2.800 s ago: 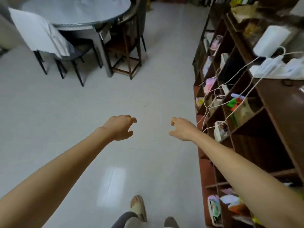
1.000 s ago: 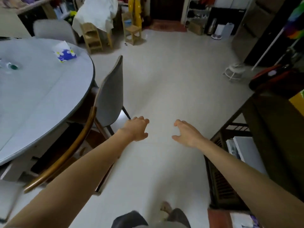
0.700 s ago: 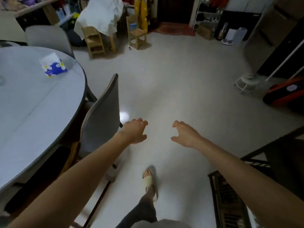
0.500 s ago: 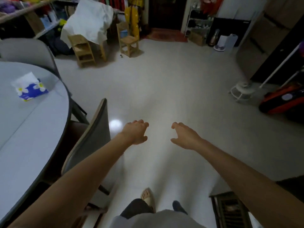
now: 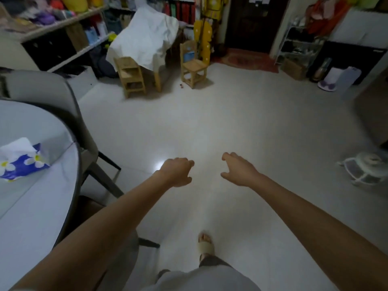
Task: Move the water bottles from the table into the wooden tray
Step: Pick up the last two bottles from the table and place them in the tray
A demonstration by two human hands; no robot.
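No water bottles and no wooden tray show in this view, so where they lie cannot be told. The bench (image 5: 31,206) — round, grey-topped, dark-rimmed — fills the left edge, and on it lies a tissue pack (image 5: 20,162), blue with white flowers, a white sheet sticking out of its top.

Both arms reach forward over the pale floor (image 5: 210,122). The left hand (image 5: 176,172) is back-up, its fingers loosely curled downward and holding nothing. The right hand (image 5: 238,172) is likewise released: fingers relaxed and slightly bent, thumb apart, nothing in its grasp. The two hands are near each other but apart, with a bright glare spot on the floor just left of the left hand.

A grey chair (image 5: 52,106) stands tucked against the bench's far rim, its dark legs splayed on the floor. Below the hands a foot in a pale sandal (image 5: 205,244) is planted on the floor, with grey trousers at the bottom edge.

Farther off stand two small wooden chairs (image 5: 193,66) — between them a low piece of furniture draped in a white cloth (image 5: 144,36). Shelves (image 5: 63,24) of bright clutter line the far left wall, a dark door (image 5: 249,24) stands at the back, and a white fan base (image 5: 367,168) sits on the floor at right.
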